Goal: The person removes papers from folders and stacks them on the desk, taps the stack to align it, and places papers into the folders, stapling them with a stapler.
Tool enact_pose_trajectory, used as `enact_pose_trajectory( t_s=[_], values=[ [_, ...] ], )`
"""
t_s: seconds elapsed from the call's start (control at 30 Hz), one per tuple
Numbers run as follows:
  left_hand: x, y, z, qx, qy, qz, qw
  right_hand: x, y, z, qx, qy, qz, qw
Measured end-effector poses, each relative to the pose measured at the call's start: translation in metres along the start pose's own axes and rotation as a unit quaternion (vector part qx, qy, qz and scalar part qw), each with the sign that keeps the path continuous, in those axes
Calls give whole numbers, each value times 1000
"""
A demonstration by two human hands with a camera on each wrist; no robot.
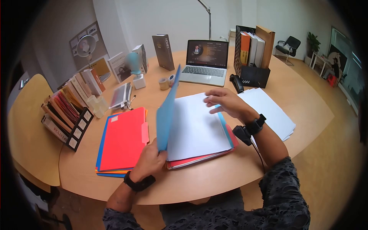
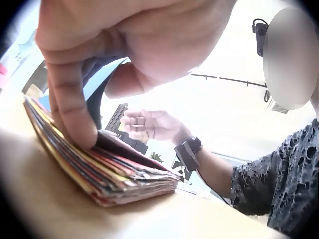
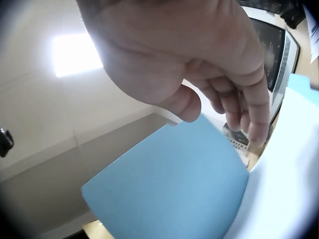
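A light blue folder lies open on a stack of folders, its cover (image 1: 167, 115) raised nearly upright and white sheets (image 1: 197, 126) showing inside. My left hand (image 1: 150, 161) pinches the cover's lower edge near the stack's front left corner; in the left wrist view its fingers (image 2: 79, 119) bend over the layered stack (image 2: 124, 174). Above the sheets' upper right part, my right hand (image 1: 230, 104) hovers with relaxed fingers and holds nothing. The right wrist view shows that hand (image 3: 189, 59) above the blue cover (image 3: 174, 184), apart from the sheets (image 3: 279, 164).
Left of the stack lies a pile with a red folder (image 1: 122, 142) on top. White papers (image 1: 270, 115) lie at the right. Behind stand a laptop (image 1: 205, 63), tape rolls (image 1: 164, 83), a black file holder (image 1: 256, 76) and a stapler (image 1: 237, 83). A book rack (image 1: 79, 128) is far left.
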State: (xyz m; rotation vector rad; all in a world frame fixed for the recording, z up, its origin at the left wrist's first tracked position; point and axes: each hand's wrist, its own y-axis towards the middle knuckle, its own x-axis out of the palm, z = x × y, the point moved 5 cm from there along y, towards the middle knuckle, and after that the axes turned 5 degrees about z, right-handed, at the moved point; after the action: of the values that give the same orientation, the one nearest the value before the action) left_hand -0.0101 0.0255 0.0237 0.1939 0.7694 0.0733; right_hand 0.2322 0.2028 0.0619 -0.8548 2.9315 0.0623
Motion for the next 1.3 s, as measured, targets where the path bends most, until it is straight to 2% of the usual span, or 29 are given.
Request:
enact_pose_trajectory(
  t_s=[0.03, 0.07, 0.13, 0.17, 0.23, 0.33, 0.43, 0.5, 0.57, 0.63, 0.7, 0.73, 0.8, 0.83, 0.9, 0.97, 1.03, 1.1, 1.17, 1.23, 1.3],
  values=[
    [-2, 0, -7, -16, 6, 2, 1000, -12, -1, 7, 25, -42, 54, 997],
    [-5, 0, -13, -16, 4, 3, 1000, -21, 1, 18, 41, -29, 72, 996],
    [-5, 1, -25, -77, -36, -40, 996, -32, 0, 33, 74, -26, 73, 994],
    [-2, 1, -24, -76, -38, -41, 996, -34, -1, 40, 106, -21, 73, 991],
    [1, -1, -26, -143, -235, 31, 961, -35, -2, 44, 111, -25, 78, 990],
    [5, -2, -33, -175, -267, 0, 948, -32, -2, 45, 122, -40, 81, 988],
    [8, -2, -32, -199, -297, -16, 934, -34, 2, 50, 127, -7, 111, 986],
    [10, -1, -28, -182, -300, -19, 936, -35, 5, 60, 152, 31, 130, 979],
    [10, 0, -29, -165, -302, -22, 939, -31, 6, 63, 155, 51, 117, 980],
    [13, -1, -37, -183, -303, -53, 934, -25, 6, 66, 159, 71, 105, 979],
    [14, -2, -37, -190, -307, -42, 932, -14, 6, 68, 164, 91, 90, 978],
    [13, -2, -37, -196, -309, -31, 930, -9, 4, 67, 164, 91, 90, 978],
    [11, -3, -36, -202, -285, -34, 936, -4, -1, 57, 125, -17, 90, 988],
    [11, -3, -36, -208, -261, -37, 942, -3, -4, 51, 125, -18, 90, 988],
    [9, -4, -37, -207, -246, -24, 947, -11, -11, 34, 44, -57, 94, 993],
    [7, -3, -39, -204, -236, -13, 950, -37, -18, 20, 20, -78, 124, 989],
    [3, -5, -45, -218, -197, -9, 956, -87, -16, 23, -29, -75, 140, 987],
    [1, -6, -45, -230, -189, -11, 955, -139, -26, 14, -7, -104, 146, 984],
    [1, -6, -48, -239, -180, -11, 954, -186, -46, 2, 51, -146, 193, 969],
    [3, -4, -51, -228, -215, 0, 950, -237, -59, 3, 54, -201, 182, 961],
    [2, -3, -44, -208, -217, 10, 954, -263, -80, 5, 95, -200, 195, 955]
  ],
)
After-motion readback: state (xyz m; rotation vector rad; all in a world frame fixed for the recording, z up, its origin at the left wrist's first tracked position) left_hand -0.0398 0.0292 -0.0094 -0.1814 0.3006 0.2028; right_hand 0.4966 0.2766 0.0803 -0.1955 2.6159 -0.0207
